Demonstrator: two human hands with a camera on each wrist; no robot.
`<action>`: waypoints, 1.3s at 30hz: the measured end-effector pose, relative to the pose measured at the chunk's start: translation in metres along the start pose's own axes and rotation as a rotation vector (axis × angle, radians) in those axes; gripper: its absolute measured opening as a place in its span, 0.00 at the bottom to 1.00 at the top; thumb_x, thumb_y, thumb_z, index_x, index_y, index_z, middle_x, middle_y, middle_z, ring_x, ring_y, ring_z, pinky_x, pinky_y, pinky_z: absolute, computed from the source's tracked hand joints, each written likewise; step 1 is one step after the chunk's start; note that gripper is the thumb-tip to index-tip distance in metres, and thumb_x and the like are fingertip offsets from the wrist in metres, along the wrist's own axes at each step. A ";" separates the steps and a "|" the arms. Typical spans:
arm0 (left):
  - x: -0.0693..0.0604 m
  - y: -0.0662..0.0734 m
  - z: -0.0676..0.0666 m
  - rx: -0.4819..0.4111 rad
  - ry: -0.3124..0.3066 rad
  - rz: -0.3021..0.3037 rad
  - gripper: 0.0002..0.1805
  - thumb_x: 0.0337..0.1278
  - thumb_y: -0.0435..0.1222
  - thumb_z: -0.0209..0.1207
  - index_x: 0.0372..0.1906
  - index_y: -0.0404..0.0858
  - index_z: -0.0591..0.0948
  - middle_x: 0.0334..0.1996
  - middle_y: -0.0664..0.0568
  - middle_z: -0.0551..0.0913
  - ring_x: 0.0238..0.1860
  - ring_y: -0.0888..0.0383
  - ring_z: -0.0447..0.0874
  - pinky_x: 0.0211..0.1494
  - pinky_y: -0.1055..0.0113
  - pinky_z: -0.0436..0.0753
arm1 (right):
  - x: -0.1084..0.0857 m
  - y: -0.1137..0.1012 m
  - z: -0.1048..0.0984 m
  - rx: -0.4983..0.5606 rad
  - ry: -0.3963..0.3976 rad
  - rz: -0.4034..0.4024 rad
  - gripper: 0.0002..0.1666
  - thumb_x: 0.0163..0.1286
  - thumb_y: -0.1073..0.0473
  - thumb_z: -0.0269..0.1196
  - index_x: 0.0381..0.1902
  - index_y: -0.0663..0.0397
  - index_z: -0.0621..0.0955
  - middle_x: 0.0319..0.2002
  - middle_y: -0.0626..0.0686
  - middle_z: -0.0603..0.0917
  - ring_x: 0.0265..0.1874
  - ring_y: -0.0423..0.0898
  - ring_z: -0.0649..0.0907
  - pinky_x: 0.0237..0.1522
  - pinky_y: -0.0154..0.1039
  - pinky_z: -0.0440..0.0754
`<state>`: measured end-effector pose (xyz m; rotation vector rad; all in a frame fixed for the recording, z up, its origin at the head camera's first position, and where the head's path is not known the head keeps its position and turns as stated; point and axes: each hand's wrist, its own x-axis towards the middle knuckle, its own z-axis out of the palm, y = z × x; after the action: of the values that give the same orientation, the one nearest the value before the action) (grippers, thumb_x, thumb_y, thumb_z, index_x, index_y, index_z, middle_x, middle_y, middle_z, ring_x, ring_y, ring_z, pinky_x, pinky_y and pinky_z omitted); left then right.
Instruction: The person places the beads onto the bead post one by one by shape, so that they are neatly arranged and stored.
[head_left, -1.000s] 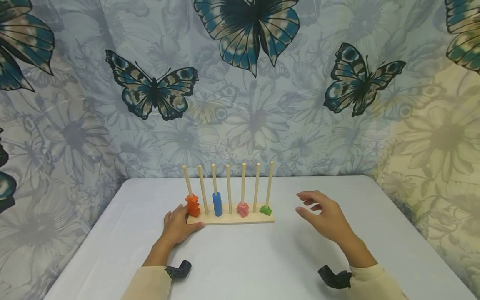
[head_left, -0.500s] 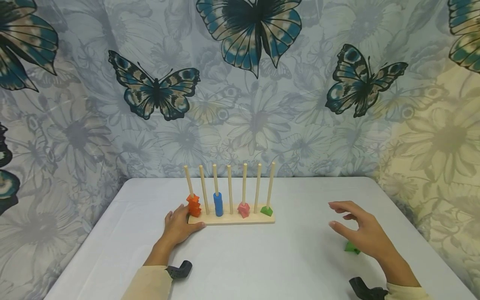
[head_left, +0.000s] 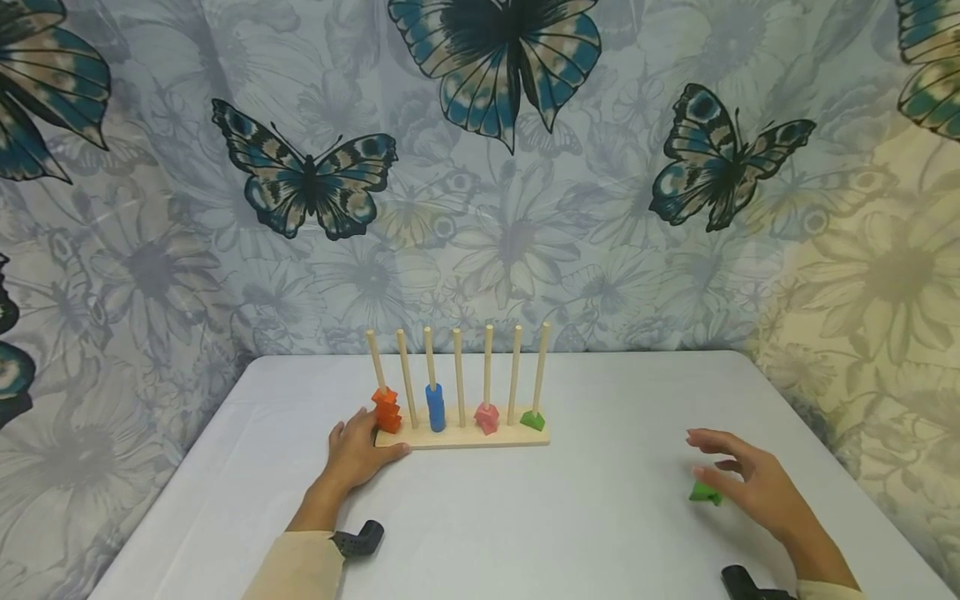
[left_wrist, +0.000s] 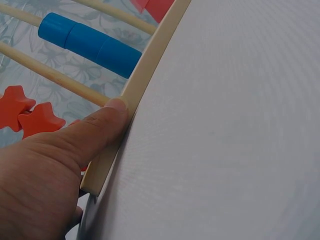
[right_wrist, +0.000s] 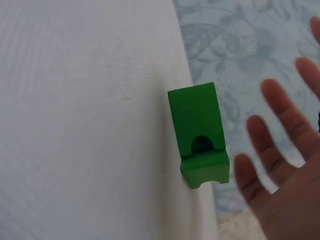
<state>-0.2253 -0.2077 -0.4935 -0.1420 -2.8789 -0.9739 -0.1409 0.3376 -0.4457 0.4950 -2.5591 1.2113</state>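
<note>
A wooden peg stand (head_left: 465, 440) with several upright pegs stands on the table. My left hand (head_left: 352, 457) grips its left end, the thumb (left_wrist: 102, 125) lying along the front edge of the base in the left wrist view. Orange star beads (head_left: 386, 410) sit on the leftmost peg, beside that hand. Toward the right, more pegs carry blue cylinder beads (head_left: 435, 408), pink star-like beads (head_left: 487, 419) and a green bead (head_left: 532, 421). A loose green block piece (right_wrist: 197, 120) with a rounded notch lies on the table at right. My right hand (head_left: 765, 483) hovers beside it, fingers apart, holding nothing.
The white table (head_left: 525, 517) reaches back to a wall hung with butterfly-and-flower cloth (head_left: 517, 242). Near the right hand, the table's right edge (head_left: 832, 467) slopes away. A dark camera (head_left: 360, 539) is worn on the left wrist.
My right hand has moved right and toward me, from beside the stand to the loose green block, which has come into view. The left hand keeps its hold on the stand.
</note>
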 end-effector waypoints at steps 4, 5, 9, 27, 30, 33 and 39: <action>0.000 0.001 0.000 -0.001 -0.005 0.000 0.45 0.44 0.53 0.72 0.64 0.31 0.72 0.63 0.36 0.71 0.70 0.38 0.55 0.68 0.39 0.39 | -0.009 0.017 -0.001 0.022 -0.056 0.090 0.22 0.67 0.65 0.63 0.58 0.62 0.77 0.52 0.54 0.82 0.49 0.36 0.78 0.42 0.30 0.78; 0.000 0.002 0.000 0.001 -0.003 0.005 0.45 0.44 0.54 0.72 0.64 0.31 0.72 0.63 0.35 0.71 0.70 0.38 0.55 0.68 0.39 0.39 | -0.011 0.021 -0.001 0.026 -0.072 0.104 0.21 0.67 0.65 0.63 0.58 0.63 0.77 0.52 0.53 0.82 0.48 0.35 0.78 0.42 0.30 0.78; 0.001 0.002 -0.001 0.000 0.005 0.008 0.45 0.43 0.53 0.72 0.63 0.31 0.73 0.62 0.34 0.72 0.69 0.37 0.56 0.68 0.38 0.40 | -0.015 0.032 -0.001 0.031 -0.132 0.097 0.22 0.64 0.64 0.66 0.56 0.64 0.79 0.53 0.49 0.82 0.51 0.30 0.76 0.47 0.25 0.72; 0.003 0.002 -0.005 0.014 -0.001 0.011 0.43 0.45 0.53 0.72 0.63 0.30 0.73 0.62 0.34 0.71 0.69 0.37 0.56 0.68 0.39 0.40 | -0.013 0.037 0.011 -0.137 -0.030 0.065 0.15 0.62 0.62 0.69 0.47 0.52 0.85 0.45 0.50 0.85 0.47 0.29 0.77 0.45 0.20 0.69; 0.002 0.001 -0.004 0.010 -0.004 0.007 0.44 0.45 0.53 0.72 0.63 0.30 0.72 0.62 0.33 0.71 0.69 0.37 0.55 0.68 0.39 0.39 | -0.012 0.034 0.015 -0.201 0.009 0.126 0.11 0.64 0.58 0.68 0.45 0.50 0.86 0.44 0.50 0.86 0.46 0.34 0.79 0.46 0.25 0.73; 0.002 0.000 -0.002 0.010 -0.006 0.004 0.45 0.45 0.53 0.71 0.64 0.30 0.72 0.63 0.34 0.70 0.70 0.37 0.55 0.68 0.39 0.39 | -0.010 0.030 0.018 -0.242 0.020 0.201 0.12 0.66 0.53 0.66 0.44 0.51 0.86 0.45 0.55 0.85 0.48 0.50 0.82 0.49 0.43 0.77; 0.001 0.001 -0.001 0.010 -0.009 0.001 0.46 0.45 0.53 0.71 0.65 0.30 0.71 0.63 0.34 0.70 0.70 0.37 0.54 0.68 0.39 0.39 | -0.008 0.024 0.019 -0.252 0.010 0.260 0.21 0.70 0.48 0.62 0.50 0.59 0.83 0.49 0.63 0.83 0.51 0.66 0.78 0.49 0.62 0.73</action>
<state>-0.2261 -0.2075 -0.4922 -0.1476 -2.8912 -0.9605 -0.1453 0.3387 -0.4769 0.1037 -2.7786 0.9392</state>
